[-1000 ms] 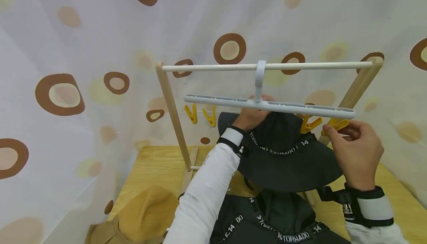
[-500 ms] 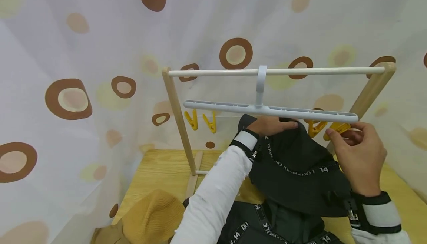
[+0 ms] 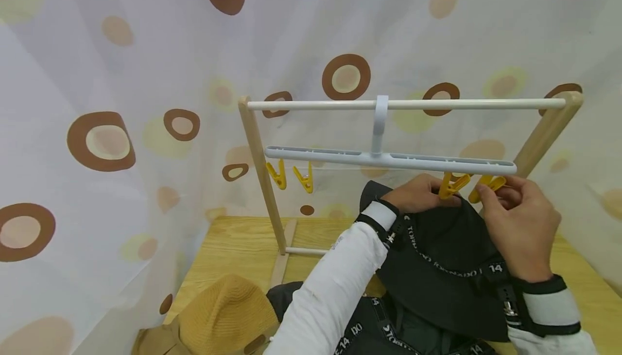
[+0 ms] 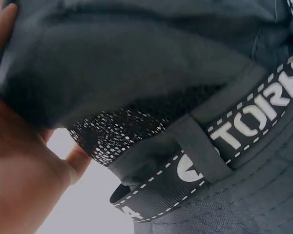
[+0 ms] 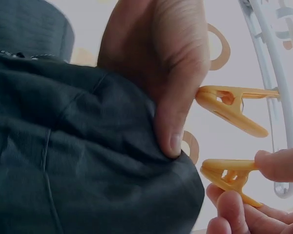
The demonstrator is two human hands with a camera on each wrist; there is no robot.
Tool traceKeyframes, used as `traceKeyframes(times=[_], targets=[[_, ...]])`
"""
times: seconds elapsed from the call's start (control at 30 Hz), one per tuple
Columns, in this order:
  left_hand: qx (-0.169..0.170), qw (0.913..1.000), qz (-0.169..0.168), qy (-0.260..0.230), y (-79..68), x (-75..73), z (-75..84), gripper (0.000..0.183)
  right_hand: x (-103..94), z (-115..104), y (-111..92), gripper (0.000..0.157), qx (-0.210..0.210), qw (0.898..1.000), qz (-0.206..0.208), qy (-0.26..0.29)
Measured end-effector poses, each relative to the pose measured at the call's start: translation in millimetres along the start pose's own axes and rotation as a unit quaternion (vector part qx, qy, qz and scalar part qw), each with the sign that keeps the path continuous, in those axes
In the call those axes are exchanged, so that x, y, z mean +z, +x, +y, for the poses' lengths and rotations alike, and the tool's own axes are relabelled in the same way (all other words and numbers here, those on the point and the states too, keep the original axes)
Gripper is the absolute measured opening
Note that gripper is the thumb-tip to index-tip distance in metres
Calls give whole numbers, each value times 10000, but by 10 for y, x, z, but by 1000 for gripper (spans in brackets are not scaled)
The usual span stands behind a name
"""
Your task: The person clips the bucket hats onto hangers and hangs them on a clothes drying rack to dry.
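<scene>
My left hand [image 3: 419,194] grips the crown of a black bucket hat [image 3: 439,285] with white lettering on its band. In the right wrist view its thumb presses on the dark cloth. My right hand [image 3: 527,225] pinches a yellow clip [image 5: 227,170] between thumb and fingers, and the clip's jaws look closed. Another yellow clip [image 3: 453,185] hangs just left of it from the light grey hanger [image 3: 330,155]. The hat's crown lies just below and beside these clips, apart from the pinched one. The left wrist view shows the lettered band [image 4: 254,119] and a mesh patch.
The hanger hooks over a white rail [image 3: 452,104] on a wooden stand. Two more yellow clips [image 3: 277,174] hang at its left end. Below lie another black lettered hat [image 3: 364,333] and a mustard hat [image 3: 228,314] on the wooden table [image 3: 228,236].
My left hand has carried the black bucket hat rightward and lower, close to the right-hand clips. My right hand keeps pinching the same clip. The view has shifted slightly.
</scene>
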State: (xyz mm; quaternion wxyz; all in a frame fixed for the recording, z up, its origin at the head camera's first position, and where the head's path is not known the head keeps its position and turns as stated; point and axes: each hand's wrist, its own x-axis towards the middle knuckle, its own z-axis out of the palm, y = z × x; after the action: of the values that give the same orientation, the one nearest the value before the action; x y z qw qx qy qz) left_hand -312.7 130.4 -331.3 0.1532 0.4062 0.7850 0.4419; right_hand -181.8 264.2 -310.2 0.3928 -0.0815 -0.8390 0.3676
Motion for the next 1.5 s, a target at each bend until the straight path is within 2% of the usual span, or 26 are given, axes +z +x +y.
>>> traceKeyframes(times=[0.2, 0.7, 1.1, 1.5], targets=[[-255, 9984, 158, -478, 29, 50, -84, 28, -3, -25, 10, 44, 161, 9997, -129, -149], [-185, 9916, 172, -1269, 64, 133, -86, 29, 53, -39, -31, 39, 609, 9981, -87, -99], [-63, 9881, -17, -1538, 72, 135, -87, 30, 28, -32, -23, 34, 333, 9994, -14, 1], [50, 9832, 58, -1825, 64, 122, -93, 24, -1, -43, -33, 32, 489, 9980, -399, -69]])
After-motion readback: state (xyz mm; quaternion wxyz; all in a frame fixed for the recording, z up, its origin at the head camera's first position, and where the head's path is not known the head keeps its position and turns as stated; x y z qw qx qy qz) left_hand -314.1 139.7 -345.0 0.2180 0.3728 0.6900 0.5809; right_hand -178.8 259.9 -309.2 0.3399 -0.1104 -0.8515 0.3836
